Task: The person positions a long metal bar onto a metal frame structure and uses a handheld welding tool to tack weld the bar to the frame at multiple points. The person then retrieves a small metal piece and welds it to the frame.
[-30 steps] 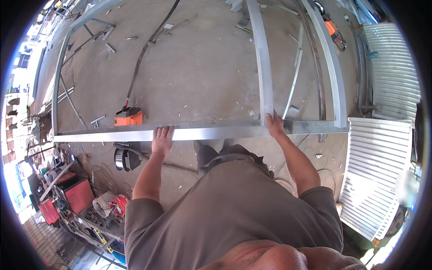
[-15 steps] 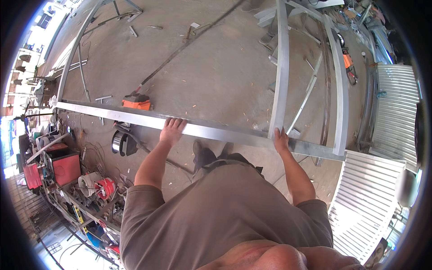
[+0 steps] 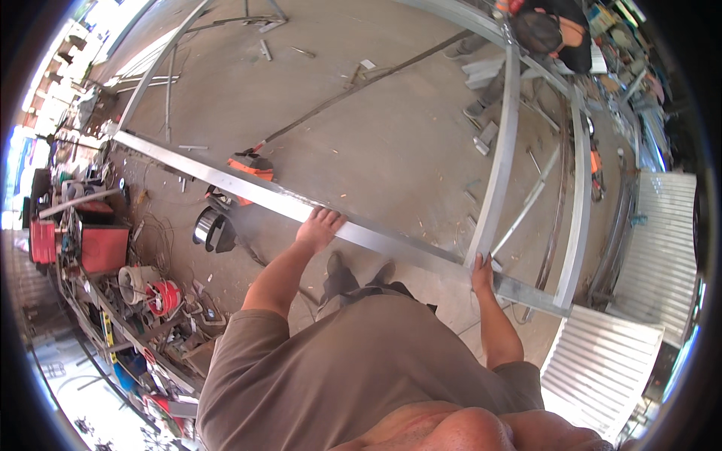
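A long silvery metal beam (image 3: 252,194) crosses in front of my body, the near side of a large frame. My left hand (image 3: 321,228) grips it near its middle, fingers curled over the top edge. Further right, my right hand (image 3: 483,273) holds the same beam where a metal crossbar (image 3: 505,150) joins it, thumb and fingers at the joint. Beyond that, a second crossbar (image 3: 580,203) meets the beam's right end. The underside of my grip is hidden on both hands.
A co-worker (image 3: 545,37) bends at the frame's far right side. An orange and black machine (image 3: 252,164) and a wire spool (image 3: 214,229) sit under the beam. Red boxes (image 3: 105,248) and tools crowd the left; corrugated sheets (image 3: 602,368) lie at right. Metal scraps dot the floor.
The view has turned, so the beam now slants more steeply down to the right. A co-worker has come into view at the far right. Both my hands keep their hold.
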Demonstrator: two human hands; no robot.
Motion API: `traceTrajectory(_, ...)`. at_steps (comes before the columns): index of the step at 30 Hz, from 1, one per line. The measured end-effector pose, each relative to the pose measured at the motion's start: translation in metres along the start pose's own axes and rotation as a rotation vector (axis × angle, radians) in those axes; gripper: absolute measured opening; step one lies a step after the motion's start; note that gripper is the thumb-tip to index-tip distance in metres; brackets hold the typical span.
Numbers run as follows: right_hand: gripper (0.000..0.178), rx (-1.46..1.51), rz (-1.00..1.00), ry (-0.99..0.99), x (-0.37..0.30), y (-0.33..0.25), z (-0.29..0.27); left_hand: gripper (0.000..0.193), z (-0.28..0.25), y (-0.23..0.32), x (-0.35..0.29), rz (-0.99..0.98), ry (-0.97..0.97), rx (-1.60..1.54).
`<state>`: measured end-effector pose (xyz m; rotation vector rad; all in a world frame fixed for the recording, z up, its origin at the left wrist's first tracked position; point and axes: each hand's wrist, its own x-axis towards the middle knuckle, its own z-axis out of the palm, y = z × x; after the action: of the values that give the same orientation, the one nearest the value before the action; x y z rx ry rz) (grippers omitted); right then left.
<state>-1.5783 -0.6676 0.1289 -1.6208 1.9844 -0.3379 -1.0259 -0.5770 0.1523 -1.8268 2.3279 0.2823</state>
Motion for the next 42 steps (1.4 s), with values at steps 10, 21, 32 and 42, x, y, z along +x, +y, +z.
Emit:
traceTrajectory(10, 0.082, -0.105, 0.159, -0.105, -0.012, -0.027, -0.008, 0.052, -0.005, -0.005, -0.008, 0.040, 0.101, -0.005)
traceTrajectory(21, 0.079, -0.061, 0.132, -0.100, -0.006, -0.014, -0.002, 0.048, -0.007, -0.009, -0.015, 0.078, 0.209, -0.006)
traceTrajectory(32, 0.080, -0.115, 0.152, -0.095, 0.001, -0.002, 0.002, 0.048, -0.003, -0.010, -0.013, 0.068, 0.131, -0.036)
traceTrajectory(42, 0.088, -0.086, 0.126, -0.151, 0.002, 0.001, -0.001, 0.052, -0.003, -0.010, -0.013, 0.084, 0.157, -0.072)
